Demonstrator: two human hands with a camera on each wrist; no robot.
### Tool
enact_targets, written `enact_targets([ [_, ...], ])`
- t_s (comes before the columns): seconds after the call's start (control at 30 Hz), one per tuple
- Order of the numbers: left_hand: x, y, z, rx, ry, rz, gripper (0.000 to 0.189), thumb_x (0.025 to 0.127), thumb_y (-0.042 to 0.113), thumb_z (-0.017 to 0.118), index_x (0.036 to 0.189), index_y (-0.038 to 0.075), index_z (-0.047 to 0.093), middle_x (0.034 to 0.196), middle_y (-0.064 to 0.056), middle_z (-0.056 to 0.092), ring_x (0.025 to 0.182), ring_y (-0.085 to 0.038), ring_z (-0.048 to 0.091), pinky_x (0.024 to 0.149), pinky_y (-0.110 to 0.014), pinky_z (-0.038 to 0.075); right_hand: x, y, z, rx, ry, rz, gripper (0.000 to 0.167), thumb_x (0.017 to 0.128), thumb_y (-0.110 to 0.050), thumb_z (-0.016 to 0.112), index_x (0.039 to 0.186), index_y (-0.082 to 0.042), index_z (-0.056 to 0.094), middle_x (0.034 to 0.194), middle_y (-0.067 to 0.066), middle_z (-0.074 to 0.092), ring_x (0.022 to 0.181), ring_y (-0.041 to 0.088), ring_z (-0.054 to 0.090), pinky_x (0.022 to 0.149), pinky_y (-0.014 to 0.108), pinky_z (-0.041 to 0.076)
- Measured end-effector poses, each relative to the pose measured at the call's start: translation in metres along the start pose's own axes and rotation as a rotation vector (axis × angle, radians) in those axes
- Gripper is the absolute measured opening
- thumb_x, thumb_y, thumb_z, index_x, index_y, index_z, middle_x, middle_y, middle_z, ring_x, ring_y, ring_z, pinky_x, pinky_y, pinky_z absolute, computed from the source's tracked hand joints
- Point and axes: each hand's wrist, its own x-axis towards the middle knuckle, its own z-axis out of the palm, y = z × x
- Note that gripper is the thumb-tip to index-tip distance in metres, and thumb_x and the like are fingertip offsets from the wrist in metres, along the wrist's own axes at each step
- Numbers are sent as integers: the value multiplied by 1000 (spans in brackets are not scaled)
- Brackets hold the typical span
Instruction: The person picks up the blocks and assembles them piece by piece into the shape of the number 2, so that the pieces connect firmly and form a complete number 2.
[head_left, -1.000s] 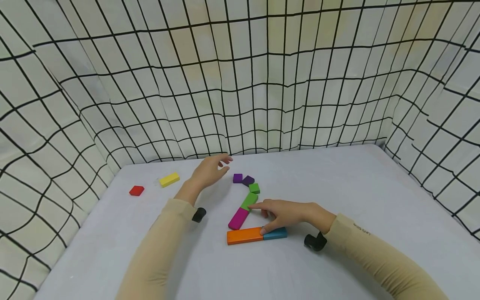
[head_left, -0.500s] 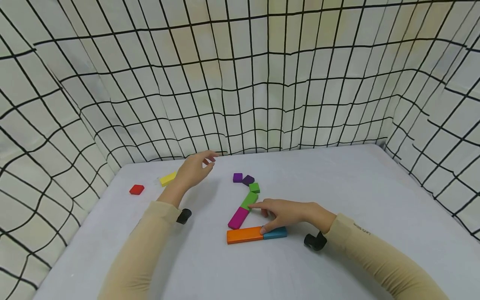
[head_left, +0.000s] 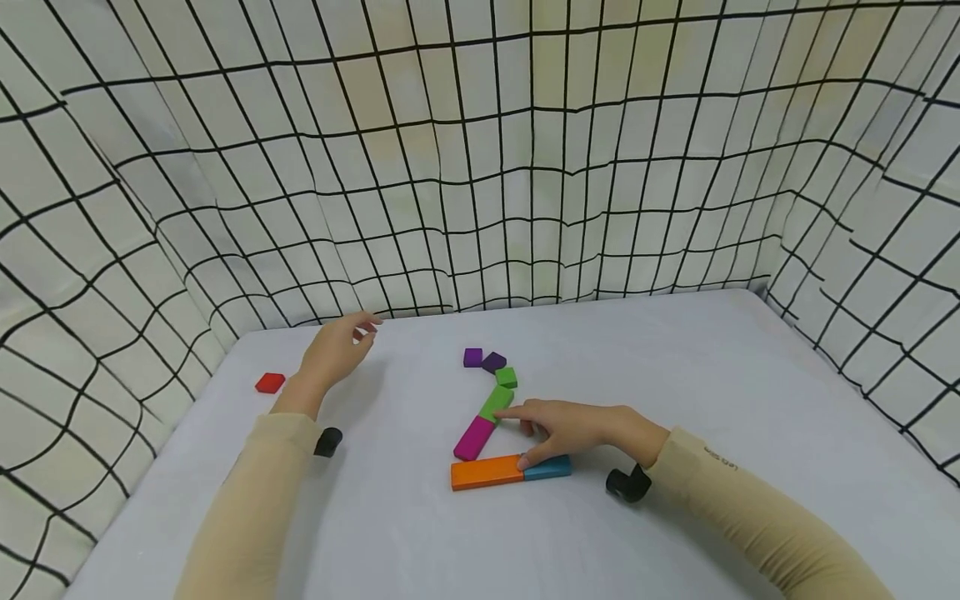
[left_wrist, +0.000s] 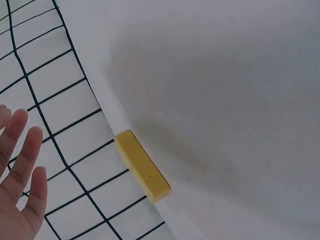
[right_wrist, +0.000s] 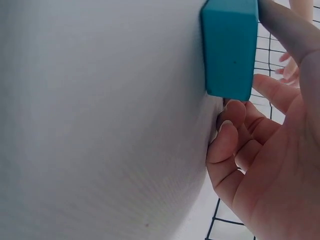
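Observation:
My left hand [head_left: 336,350] hovers over the far left of the table, fingers loosely extended and holding nothing. A yellow block [left_wrist: 143,167] lies near it in the left wrist view; the hand hides it from the head view. My right hand [head_left: 573,423] rests by a zigzag of blocks. Its index fingertip touches the long green block [head_left: 497,402], and its thumb lies where the orange block [head_left: 484,472] meets the blue block [head_left: 547,468]. A magenta block [head_left: 474,438] adjoins the green one. In the right wrist view, the blue block's end [right_wrist: 230,55] shows beside the curled other fingers.
A small green block [head_left: 506,377], a dark purple block [head_left: 493,362] and a purple block [head_left: 472,357] continue the row. A red block [head_left: 270,382] lies at the far left. Black netting [head_left: 495,192] over white sheeting stands behind and beside the white table [head_left: 675,375].
My left hand has moved left, from near the purple blocks to over the yellow block, which it now hides in the head view. The right hand and the row of blocks stay put.

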Motion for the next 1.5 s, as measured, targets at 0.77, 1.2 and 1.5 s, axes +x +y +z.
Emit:
enact_targets([
  [0.77, -11, -50, -13, -80, -148, -163, 40, 98, 2, 50, 137, -7, 54, 135, -32, 54, 121, -50, 52, 101, -59, 43, 1, -1, 0, -7, 3, 2, 79, 92, -37, 78, 159, -19, 39, 106, -6, 53, 97, 12, 50, 81, 27, 47],
  [1.2, -7, -67, -5, 1, -192, -290, 52, 94, 3, 48, 146, 0, 47, 145, -32, 44, 133, -54, 39, 105, -69, 34, 1, -1, 0, -7, 2, 11, 79, 92, -38, 78, 159, -22, 39, 106, -7, 52, 95, 12, 50, 79, 27, 47],
  [1.5, -5, -65, -3, -35, -255, -335, 59, 95, -1, 44, 153, 4, 39, 150, -29, 41, 136, -51, 35, 109, -69, 29, 1, 1, 0, -12, 1, 2, 79, 91, -38, 78, 159, -22, 40, 105, -6, 52, 95, 11, 50, 80, 27, 47],
])
